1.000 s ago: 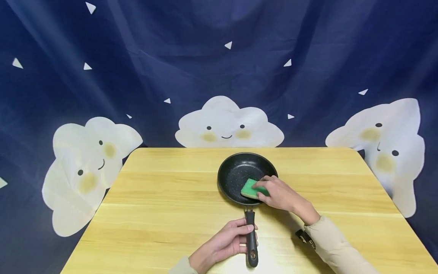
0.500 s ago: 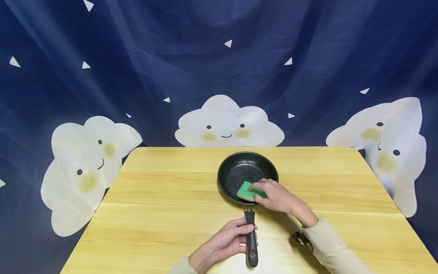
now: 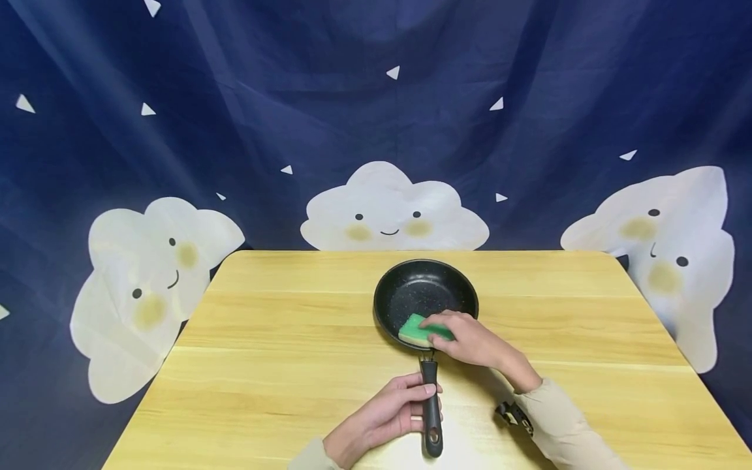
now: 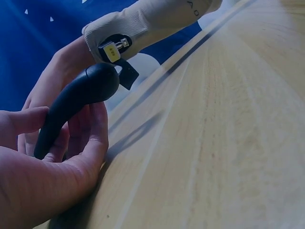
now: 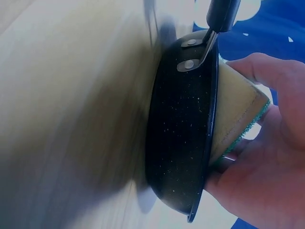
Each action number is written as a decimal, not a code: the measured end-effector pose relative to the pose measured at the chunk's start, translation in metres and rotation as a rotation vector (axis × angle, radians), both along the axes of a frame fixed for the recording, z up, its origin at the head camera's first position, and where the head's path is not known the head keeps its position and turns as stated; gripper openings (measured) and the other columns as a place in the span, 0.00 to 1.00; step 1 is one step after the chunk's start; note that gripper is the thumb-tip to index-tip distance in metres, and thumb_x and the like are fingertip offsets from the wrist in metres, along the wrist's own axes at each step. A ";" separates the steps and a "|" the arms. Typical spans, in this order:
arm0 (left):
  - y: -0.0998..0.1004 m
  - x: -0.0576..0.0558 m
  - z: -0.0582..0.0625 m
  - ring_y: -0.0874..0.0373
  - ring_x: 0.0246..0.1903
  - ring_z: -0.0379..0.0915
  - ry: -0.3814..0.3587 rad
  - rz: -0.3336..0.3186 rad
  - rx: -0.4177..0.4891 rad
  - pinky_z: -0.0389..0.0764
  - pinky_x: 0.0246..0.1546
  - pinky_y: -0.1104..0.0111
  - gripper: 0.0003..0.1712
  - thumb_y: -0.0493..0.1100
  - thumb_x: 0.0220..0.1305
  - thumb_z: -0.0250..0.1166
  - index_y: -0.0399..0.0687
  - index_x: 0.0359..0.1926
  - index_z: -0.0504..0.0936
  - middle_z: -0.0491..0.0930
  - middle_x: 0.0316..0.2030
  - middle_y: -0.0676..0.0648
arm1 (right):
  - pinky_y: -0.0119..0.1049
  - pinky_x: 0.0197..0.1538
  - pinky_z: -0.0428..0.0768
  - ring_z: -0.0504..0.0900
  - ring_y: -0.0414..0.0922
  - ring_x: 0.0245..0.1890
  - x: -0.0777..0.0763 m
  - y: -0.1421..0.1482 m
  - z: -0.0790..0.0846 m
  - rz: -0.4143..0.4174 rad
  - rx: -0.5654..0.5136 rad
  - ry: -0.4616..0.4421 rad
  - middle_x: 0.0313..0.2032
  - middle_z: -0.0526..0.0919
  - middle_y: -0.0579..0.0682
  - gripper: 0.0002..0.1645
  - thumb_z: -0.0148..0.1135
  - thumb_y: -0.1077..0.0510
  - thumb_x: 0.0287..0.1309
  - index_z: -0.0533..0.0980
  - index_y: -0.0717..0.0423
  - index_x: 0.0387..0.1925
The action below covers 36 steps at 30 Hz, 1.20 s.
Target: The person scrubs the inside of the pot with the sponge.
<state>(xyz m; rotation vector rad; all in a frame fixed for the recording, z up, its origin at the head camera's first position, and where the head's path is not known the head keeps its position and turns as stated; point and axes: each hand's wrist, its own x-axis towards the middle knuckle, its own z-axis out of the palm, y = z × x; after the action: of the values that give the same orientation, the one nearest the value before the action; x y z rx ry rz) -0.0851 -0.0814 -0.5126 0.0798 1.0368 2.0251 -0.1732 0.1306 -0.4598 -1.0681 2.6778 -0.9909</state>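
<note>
A black speckled frying pan point(image 3: 420, 290) rests on the wooden table, its handle point(image 3: 431, 418) pointing toward me. My left hand point(image 3: 390, 411) grips that handle, thumb on top and fingers beneath; in the left wrist view the curved handle point(image 4: 78, 93) lies between thumb and fingers. A sponge point(image 3: 417, 329), green on top and yellowish below, sits inside the pan near the handle side. My right hand point(image 3: 470, 339) holds it by its edges. The right wrist view has the sponge point(image 5: 238, 100) tilted above the pan's rim, with the right hand point(image 5: 276, 143) around it.
The light wooden table point(image 3: 282, 365) spreads out on both sides of the pan. Behind it hangs a dark blue curtain point(image 3: 329, 98) with white clouds and triangles. A black strapped device point(image 3: 516, 418) hangs at the right sleeve.
My right hand has slid the sponge left and toward the handle side of the pan. The left hand and the pan have stayed in place.
</note>
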 end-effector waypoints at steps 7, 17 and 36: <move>0.000 0.000 -0.001 0.61 0.38 0.80 -0.007 0.001 -0.004 0.83 0.40 0.64 0.22 0.43 0.75 0.60 0.34 0.62 0.72 0.79 0.39 0.50 | 0.57 0.58 0.78 0.81 0.55 0.56 0.000 -0.003 -0.001 -0.008 -0.005 -0.045 0.53 0.84 0.53 0.16 0.58 0.57 0.72 0.81 0.56 0.57; 0.000 0.000 -0.001 0.62 0.39 0.79 -0.005 0.003 0.008 0.83 0.41 0.64 0.24 0.43 0.76 0.60 0.32 0.64 0.70 0.79 0.41 0.50 | 0.56 0.58 0.78 0.81 0.55 0.57 0.000 -0.008 -0.003 -0.010 -0.021 -0.070 0.54 0.84 0.54 0.17 0.57 0.56 0.73 0.80 0.56 0.58; 0.000 -0.001 0.000 0.62 0.38 0.79 -0.012 0.001 0.012 0.83 0.41 0.65 0.22 0.42 0.76 0.60 0.33 0.62 0.71 0.78 0.41 0.50 | 0.54 0.58 0.78 0.80 0.52 0.57 -0.003 -0.017 -0.005 -0.012 -0.037 -0.106 0.56 0.83 0.53 0.18 0.56 0.54 0.74 0.78 0.56 0.59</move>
<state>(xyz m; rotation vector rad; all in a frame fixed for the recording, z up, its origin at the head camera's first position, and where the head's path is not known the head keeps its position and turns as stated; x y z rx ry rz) -0.0859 -0.0813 -0.5130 0.0738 1.0177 2.0306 -0.1759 0.1134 -0.4647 -0.9774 2.5942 -1.0710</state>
